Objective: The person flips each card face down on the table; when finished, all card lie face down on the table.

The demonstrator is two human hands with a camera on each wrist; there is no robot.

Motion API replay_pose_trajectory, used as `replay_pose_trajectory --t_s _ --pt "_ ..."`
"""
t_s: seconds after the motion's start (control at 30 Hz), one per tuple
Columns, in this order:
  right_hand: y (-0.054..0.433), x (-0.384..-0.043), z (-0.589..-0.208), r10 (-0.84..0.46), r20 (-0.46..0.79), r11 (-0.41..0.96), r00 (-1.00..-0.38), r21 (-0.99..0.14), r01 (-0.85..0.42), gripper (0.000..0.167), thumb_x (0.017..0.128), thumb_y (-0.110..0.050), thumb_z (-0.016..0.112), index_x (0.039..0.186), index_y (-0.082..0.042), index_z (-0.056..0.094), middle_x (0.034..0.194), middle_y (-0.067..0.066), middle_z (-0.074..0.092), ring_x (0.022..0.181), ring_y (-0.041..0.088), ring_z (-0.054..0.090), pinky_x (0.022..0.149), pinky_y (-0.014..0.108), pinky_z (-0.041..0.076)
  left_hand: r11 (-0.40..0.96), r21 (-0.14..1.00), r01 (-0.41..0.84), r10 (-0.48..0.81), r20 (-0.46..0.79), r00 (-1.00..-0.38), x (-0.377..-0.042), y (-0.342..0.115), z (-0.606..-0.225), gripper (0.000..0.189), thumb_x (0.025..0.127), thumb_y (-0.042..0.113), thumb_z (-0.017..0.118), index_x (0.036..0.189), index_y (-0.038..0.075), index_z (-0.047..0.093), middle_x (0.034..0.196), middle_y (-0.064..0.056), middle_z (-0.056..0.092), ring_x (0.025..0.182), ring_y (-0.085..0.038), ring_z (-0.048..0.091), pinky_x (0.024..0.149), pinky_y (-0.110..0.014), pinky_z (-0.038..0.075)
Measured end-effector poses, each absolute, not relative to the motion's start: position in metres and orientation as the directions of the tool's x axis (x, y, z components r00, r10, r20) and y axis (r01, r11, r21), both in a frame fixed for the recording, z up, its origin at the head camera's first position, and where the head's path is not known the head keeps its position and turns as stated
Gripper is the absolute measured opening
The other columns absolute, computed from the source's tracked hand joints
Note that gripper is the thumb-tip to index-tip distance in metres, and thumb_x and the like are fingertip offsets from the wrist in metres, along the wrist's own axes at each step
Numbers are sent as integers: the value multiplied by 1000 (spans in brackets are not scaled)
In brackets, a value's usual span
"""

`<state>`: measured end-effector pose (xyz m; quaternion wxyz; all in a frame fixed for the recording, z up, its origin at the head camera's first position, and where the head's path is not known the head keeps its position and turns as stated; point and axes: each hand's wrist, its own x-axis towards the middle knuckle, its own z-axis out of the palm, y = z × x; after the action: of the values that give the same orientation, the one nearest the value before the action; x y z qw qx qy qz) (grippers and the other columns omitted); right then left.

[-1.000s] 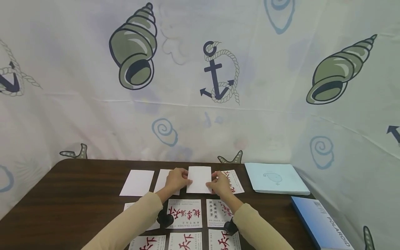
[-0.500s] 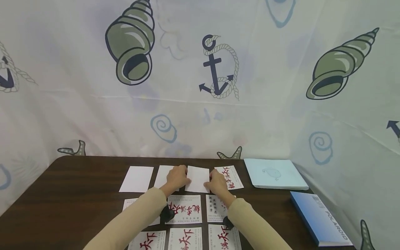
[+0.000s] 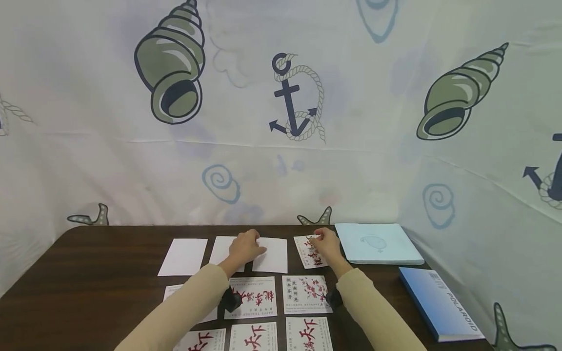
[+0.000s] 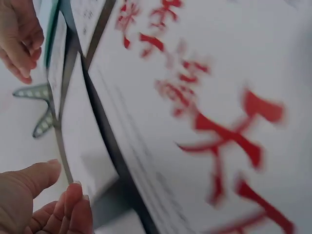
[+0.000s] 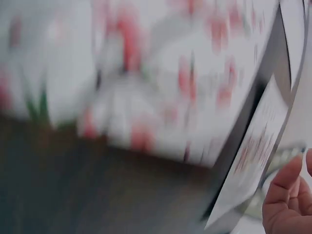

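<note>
My left hand [image 3: 246, 247] is over the back row of cards, between the second blank white card [image 3: 221, 247] and the third blank card [image 3: 274, 256]. In the left wrist view its thumb and fingers stand apart with nothing between them. My right hand [image 3: 329, 245] hovers by a card with red writing [image 3: 309, 254] at the right end of that row, its fingertips over the card's upper right part. The right wrist view shows the curved fingers [image 5: 279, 192] of this hand beside the card, holding nothing visible.
Another blank card [image 3: 182, 257] lies at the row's left end. Nearer are printed cards, including a blossom card [image 3: 307, 295] and a red-lettered card [image 3: 253, 337]. At right lie a pale blue flat item [image 3: 379, 246] and a blue POLAROID box [image 3: 439, 304] on the dark table [image 3: 79, 292].
My right hand has left the third blank card and moved right to the red-lettered card. That blank card lies in the row. My left hand has eased off its edge.
</note>
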<state>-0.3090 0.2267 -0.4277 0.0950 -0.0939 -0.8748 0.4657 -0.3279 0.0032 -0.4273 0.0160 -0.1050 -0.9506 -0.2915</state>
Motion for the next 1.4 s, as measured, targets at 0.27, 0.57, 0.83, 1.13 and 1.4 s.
replay_pose_trajectory --t_s 0.27,0.57,0.83,1.13,1.4 --pt "254 -324 -435 256 -18 593 -966 -786 172 36 80 -1 67 113 9 56 84 14 60 61 12 52 53 21 46 698 654 291 294 109 -950 -322 46 -427 45 77 24 76 112 -2 62 83 -5 63 71 -18 58 61 -32 47" --pt "256 -335 -437 264 -34 664 -964 -718 207 37 77 0 69 111 7 58 82 13 59 65 16 53 57 25 47 698 655 290 307 93 -947 -321 76 -434 38 73 24 79 98 -1 63 75 -2 57 64 -15 51 55 -28 40" --pt "253 -340 -433 245 -14 743 -969 -640 198 37 74 -1 70 108 9 59 97 22 63 85 29 59 78 40 50 721 623 304 300 114 -947 -326 86 -437 31 68 24 83 71 7 57 63 1 51 56 -13 45 49 -26 33" --pt "266 -366 -459 216 47 796 -975 -587 148 34 70 -4 76 97 3 57 93 19 61 86 30 58 77 39 49 773 579 259 276 61 -959 -328 98 -437 33 68 22 84 70 8 54 65 -1 52 55 -15 47 48 -27 36" --pt "258 -343 -431 285 71 750 -956 -637 177 34 75 4 68 103 3 48 98 23 53 88 32 53 80 44 46 771 590 242 273 38 -961 -333 109 -436 31 68 21 84 74 7 57 65 -2 52 57 -15 46 50 -29 37"
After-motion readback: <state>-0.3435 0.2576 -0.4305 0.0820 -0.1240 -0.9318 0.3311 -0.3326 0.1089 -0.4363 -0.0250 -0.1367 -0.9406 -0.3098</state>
